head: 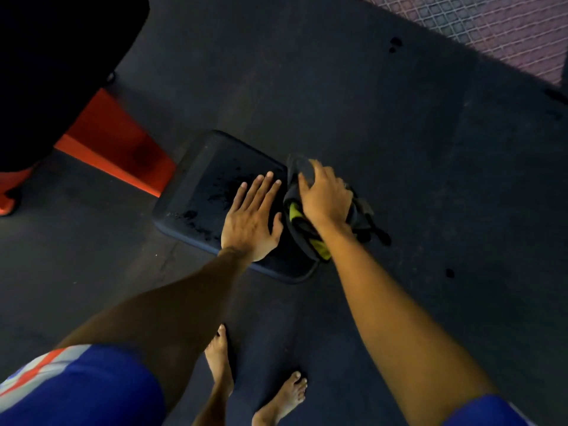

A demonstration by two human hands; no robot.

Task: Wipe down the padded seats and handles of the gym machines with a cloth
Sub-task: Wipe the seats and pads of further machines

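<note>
A single padded seat (pixel 199 186) lies at the centre of the frame. It is a black rectangular cushion with rounded corners and a smooth, matte skin, flecked with darker glossy patches across its middle and lower left. The left hand (pixel 250 219) rests flat on its lower right part, fingers straight and slightly spread, grasping nothing.

Just beside it, at the seat's right edge, the right hand (pixel 325 201) grips one bunched cloth (pixel 299 170), with the fingers curled down over the wad. The cloth is soft and crumpled, dark grey with yellow-green folds showing below the wrist, and part of it spills over the cushion's right side toward the floor.

One orange frame beam (pixel 116 142), flat-faced and sharp-edged, runs diagonally from the left of the frame to meet the seat's upper left corner. Above it, a large black pad (pixel 61 56) fills the upper left corner. The rubber floor (pixel 399 133) is dark and finely grained, open on the right and above the seat. A panel of diamond mesh (pixel 491 29) cuts across the upper right corner.

At the bottom centre stand two bare feet (pixel 219 355), set apart from the seat's near edge. Blue shorts (pixel 76 392) with a white and red stripe show at the lower left.
</note>
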